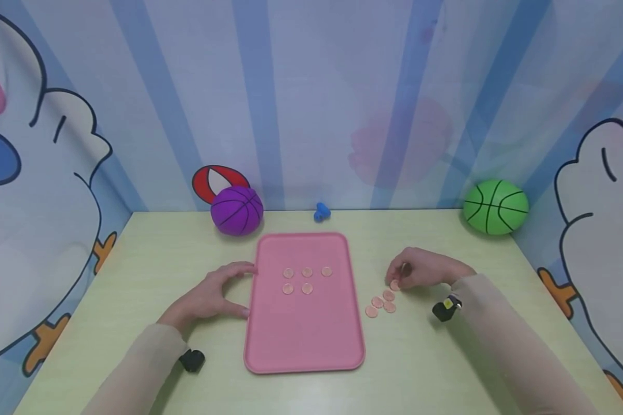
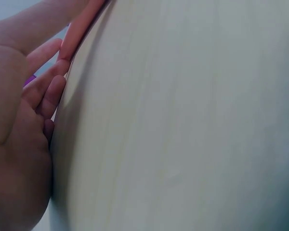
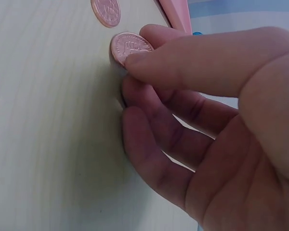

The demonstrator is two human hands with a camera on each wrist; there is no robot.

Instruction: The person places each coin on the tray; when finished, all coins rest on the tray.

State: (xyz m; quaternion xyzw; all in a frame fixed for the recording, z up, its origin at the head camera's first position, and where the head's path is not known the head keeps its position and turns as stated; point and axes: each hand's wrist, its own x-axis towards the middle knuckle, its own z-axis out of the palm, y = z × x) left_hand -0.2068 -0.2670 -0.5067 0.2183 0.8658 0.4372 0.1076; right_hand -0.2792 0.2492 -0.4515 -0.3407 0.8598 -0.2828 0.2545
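Observation:
A pink tray (image 1: 306,340) lies on the table, with several copper-coloured coins (image 1: 307,272) set in two rows on it. At the tray's left edge, my left hand (image 1: 207,294) touches the rim with thumb and fingertips spread apart. In the left wrist view, the left fingers (image 2: 53,91) rest along the rim. To the right of the tray, my right hand (image 1: 420,268) pinches a coin (image 3: 127,47) between thumb and index finger, low over the table. More loose coins (image 1: 377,302) lie between that hand and the tray; one coin (image 3: 106,10) shows in the right wrist view.
Behind the tray stand a purple ball (image 1: 237,210) and a small blue object (image 1: 322,212). A green ball (image 1: 495,206) sits at the back right corner. Printed cloth walls (image 1: 311,104) border the table (image 1: 420,369) at the back and sides.

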